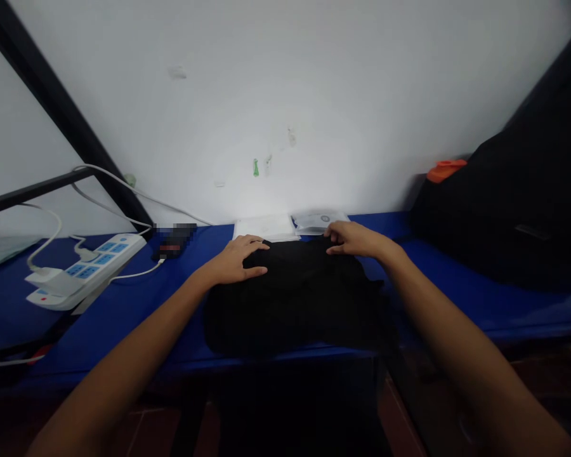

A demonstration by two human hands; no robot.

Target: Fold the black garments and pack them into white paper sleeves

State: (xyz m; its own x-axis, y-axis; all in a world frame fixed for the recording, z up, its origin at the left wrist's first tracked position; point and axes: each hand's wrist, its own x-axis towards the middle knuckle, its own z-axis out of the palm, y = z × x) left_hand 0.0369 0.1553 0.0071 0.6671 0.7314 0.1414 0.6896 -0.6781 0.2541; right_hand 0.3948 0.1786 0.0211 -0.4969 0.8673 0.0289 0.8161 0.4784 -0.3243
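A folded black cloth, perhaps a garment [295, 304], lies on the blue surface in front of me. Its folds are too dark to make out clearly. My left hand [240, 259] rests on its far left corner, fingers and thumb spread apart. At the far right corner, my right hand [352, 238] has its fingers curled and its thumb opposite them, with the cloth's edge between. Just behind the cloth, against the wall, are a white flat packet [265, 226] and a clear plastic packet with a dark round mark [318, 221].
A white power strip [92, 266] with plugs and cables lies at left, near a dark phone [174, 242] on a white cable. A large black bag [504, 203] with an orange item [445, 170] stands at right. Dark metal frame bars flank the blue surface [166, 317].
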